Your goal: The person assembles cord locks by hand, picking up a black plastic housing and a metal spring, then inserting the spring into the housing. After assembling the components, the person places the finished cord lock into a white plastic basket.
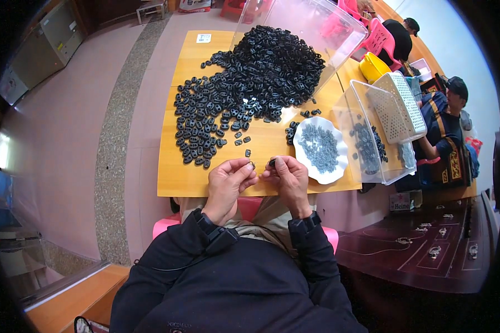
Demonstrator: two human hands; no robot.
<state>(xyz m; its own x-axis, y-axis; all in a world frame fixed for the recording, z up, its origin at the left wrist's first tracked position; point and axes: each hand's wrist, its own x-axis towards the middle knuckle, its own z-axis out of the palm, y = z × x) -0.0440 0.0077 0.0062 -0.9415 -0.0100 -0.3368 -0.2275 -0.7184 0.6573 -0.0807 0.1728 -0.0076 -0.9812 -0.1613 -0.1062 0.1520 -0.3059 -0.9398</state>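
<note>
Near the front edge of the table, my left hand [228, 184] pinches a small dark piece [252, 165] between thumb and fingers; the fingertips partly hide it. My right hand [290, 183] is close beside it, thumb and forefinger closed on a small black plastic piece [272, 162]. The hands are a little apart. Beyond them, many black oval two-holed plastic pieces [197, 125] lie spread out, with a few loose small pieces [248, 152] just past my left fingertips. Right of my right hand stands a white scalloped plate [340, 161] holding small grey pieces [319, 147].
A large clear bin [339, 28] lies tipped behind a big heap of black pieces [275, 66] on the wooden table [171, 177]. At right are a clear box [391, 177], a white perforated basket [397, 105] and a yellow bowl [374, 66]. Other people [444, 122] sit beyond.
</note>
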